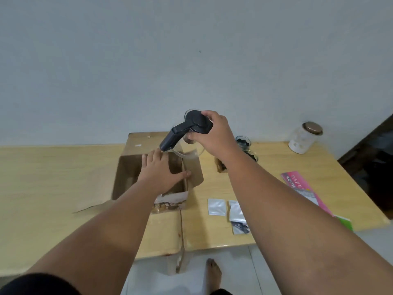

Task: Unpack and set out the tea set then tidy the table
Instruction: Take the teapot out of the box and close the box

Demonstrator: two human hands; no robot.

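Note:
A glass teapot [191, 153] with a black lid and black handle hangs above the open cardboard box [127, 177] in the middle of the wooden table [53, 177]. My right hand [212, 135] grips the teapot from above, around its lid. My left hand [159, 173] lies flat, fingers spread, over the box's opening and touches its right inner wall. Glass cups [244, 145] holding something dark stand just right of the box, partly hidden by my right forearm.
A white jar [303, 138] with a metal lid stands at the far right corner. Two silver sachets [217, 207] and a pink leaflet [302, 188] lie on the right side. A seam splits the table near its front edge. My bare foot [213, 273] shows below.

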